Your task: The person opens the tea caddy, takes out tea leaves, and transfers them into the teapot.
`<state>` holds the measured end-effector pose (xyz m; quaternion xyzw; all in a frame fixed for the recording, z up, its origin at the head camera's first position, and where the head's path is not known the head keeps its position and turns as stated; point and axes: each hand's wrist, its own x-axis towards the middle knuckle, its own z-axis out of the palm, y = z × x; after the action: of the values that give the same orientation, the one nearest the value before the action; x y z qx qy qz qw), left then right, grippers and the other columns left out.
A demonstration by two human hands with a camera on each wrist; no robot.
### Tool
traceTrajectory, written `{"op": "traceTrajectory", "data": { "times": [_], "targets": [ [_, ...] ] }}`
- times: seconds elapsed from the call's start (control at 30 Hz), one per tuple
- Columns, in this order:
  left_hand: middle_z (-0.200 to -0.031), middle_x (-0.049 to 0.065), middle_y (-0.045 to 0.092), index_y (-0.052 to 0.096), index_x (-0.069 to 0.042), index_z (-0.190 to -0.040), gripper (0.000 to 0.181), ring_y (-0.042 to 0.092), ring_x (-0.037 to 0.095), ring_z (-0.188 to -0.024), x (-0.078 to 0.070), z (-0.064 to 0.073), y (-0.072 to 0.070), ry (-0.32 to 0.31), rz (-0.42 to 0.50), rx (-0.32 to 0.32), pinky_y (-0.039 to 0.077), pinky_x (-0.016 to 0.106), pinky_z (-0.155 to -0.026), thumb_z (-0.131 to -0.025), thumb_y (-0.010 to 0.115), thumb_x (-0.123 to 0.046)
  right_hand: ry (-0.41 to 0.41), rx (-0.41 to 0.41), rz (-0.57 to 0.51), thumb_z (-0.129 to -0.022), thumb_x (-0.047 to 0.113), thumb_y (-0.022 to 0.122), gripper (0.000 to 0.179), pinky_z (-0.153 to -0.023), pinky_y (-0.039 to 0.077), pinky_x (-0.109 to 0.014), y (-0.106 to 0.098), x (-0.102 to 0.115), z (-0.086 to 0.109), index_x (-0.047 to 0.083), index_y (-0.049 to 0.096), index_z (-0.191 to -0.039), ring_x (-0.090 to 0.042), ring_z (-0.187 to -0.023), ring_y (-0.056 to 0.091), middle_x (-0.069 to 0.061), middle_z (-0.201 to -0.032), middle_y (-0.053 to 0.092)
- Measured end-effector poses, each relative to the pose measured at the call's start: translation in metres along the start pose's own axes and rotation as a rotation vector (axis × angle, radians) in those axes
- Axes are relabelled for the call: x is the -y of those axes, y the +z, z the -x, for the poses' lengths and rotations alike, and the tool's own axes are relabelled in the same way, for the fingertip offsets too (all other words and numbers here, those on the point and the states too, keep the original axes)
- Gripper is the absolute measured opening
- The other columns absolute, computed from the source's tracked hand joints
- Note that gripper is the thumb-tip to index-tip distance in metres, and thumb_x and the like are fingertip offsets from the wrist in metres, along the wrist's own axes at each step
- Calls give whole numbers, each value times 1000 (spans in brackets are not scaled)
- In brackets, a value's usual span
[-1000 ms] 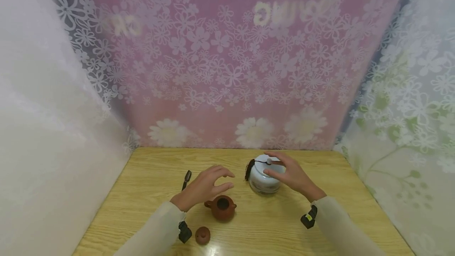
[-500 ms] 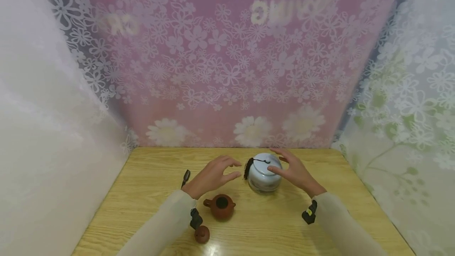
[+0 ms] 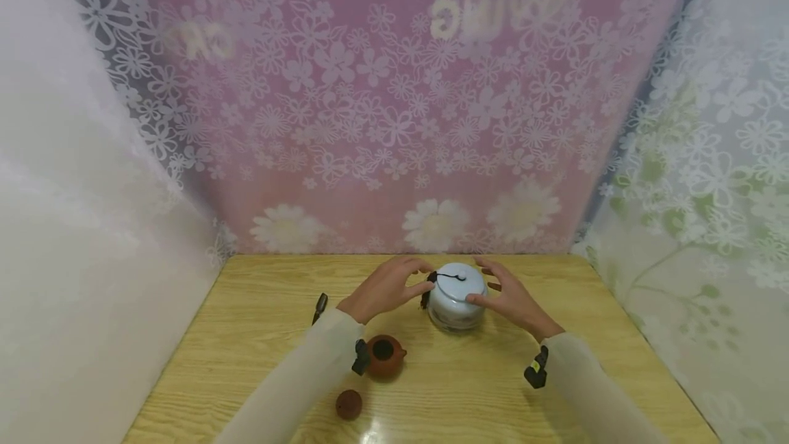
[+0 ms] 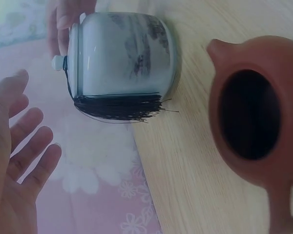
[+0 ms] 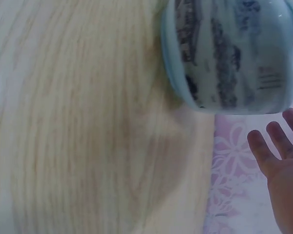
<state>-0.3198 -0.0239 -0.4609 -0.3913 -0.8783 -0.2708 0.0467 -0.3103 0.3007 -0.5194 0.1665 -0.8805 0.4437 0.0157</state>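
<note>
A pale blue-white porcelain jar (image 3: 456,310) with a knobbed lid (image 3: 455,278) stands on the table. A black tassel (image 4: 119,107) hangs from the knob down the jar's left side. My left hand (image 3: 391,288) is just left of the jar, fingers loosely bent, near the tassel; the left wrist view shows a gap between palm and jar. At the jar's right, my right hand (image 3: 508,299) has fingers and thumb spread around its upper edge, holding nothing; whether the thumb touches is unclear. Between my left forearm and the jar sits a lidless brown clay teapot (image 4: 254,114), its handle hidden in the head view.
The small clay teapot lid (image 3: 348,404) lies near the front of the wooden table (image 3: 493,389). A dark slim tool (image 3: 320,307) lies left of my left hand, partly hidden. A pink flowered curtain (image 3: 382,122) closes off the back.
My left hand has moved right and forward to the jar's side. My right hand has drawn back from the lid knob to the jar's right edge. The jar stays put.
</note>
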Motion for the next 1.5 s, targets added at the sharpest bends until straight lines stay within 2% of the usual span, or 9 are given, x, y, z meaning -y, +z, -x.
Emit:
{"op": "traceTrajectory", "data": {
  "times": [0.17, 0.47, 0.77, 0.97, 1.13, 1.27, 1.33, 1.5],
  "targets": [
    [-136, 5, 71, 68, -15, -144, 42, 67, 20, -125, 3, -14, 6, 16, -23, -8, 57, 42, -106, -111, 66, -40, 4, 14, -17, -97, 39, 86, 96, -119, 42, -70, 5, -5, -3, 13, 31, -172, -48, -155, 39, -19, -174, 34],
    [-122, 5, 75, 70, -15, -141, 39, 69, 18, -109, -3, -35, 11, 17, -51, -12, 59, 37, -97, -110, 68, -38, 28, 48, -10, -97, 42, 85, 101, -114, 48, -69, 9, -9, -8, 22, 25, -175, -50, -156, 38, -20, -178, 25],
    [-120, 0, 73, 69, -18, -144, 42, 69, 17, -109, -11, -53, 25, 14, -65, 20, 58, 29, -91, -109, 69, -41, 51, 70, -66, -99, 37, 84, 103, -112, 49, -66, 11, -19, -5, 20, 18, -176, -47, -155, 38, -19, -178, 24],
    [-121, -4, 74, 70, -21, -143, 43, 63, 14, -118, -14, -63, 39, -28, -101, 36, 55, 32, -106, -109, 67, -47, 69, 95, -112, -101, 33, 82, 102, -112, 52, -60, 12, -23, -4, 20, 15, -177, -47, -154, 40, -20, -178, 24],
    [-118, -5, 75, 72, -21, -140, 44, 61, 14, -116, -16, -70, 49, -40, -137, 33, 53, 31, -101, -108, 66, -51, 63, 96, -122, -102, 30, 81, 101, -112, 53, -58, 13, -25, -4, 18, 14, -177, -48, -153, 41, -23, -177, 23],
    [-116, -4, 75, 73, -20, -139, 42, 62, 15, -116, -17, -71, 55, -40, -120, 1, 52, 33, -103, -108, 67, -49, 59, 107, -125, -102, 28, 82, 102, -112, 53, -57, 16, -25, -4, 17, 14, -177, -48, -153, 41, -23, -177, 24],
    [-119, -4, 75, 73, -19, -138, 41, 62, 16, -119, -18, -71, 59, -40, -107, -14, 51, 34, -108, -109, 67, -47, 60, 110, -136, -102, 28, 82, 102, -112, 53, -57, 17, -26, -4, 18, 14, -177, -48, -152, 42, -23, -177, 25],
    [-118, -4, 74, 74, -19, -133, 36, 59, 18, -127, -19, -72, 73, -64, -71, -68, 50, 35, -110, -109, 67, -45, 55, 110, -158, -102, 27, 81, 102, -112, 54, -56, 21, -27, -2, 15, 13, -177, -48, -150, 44, -22, -177, 25]
  ]
}}
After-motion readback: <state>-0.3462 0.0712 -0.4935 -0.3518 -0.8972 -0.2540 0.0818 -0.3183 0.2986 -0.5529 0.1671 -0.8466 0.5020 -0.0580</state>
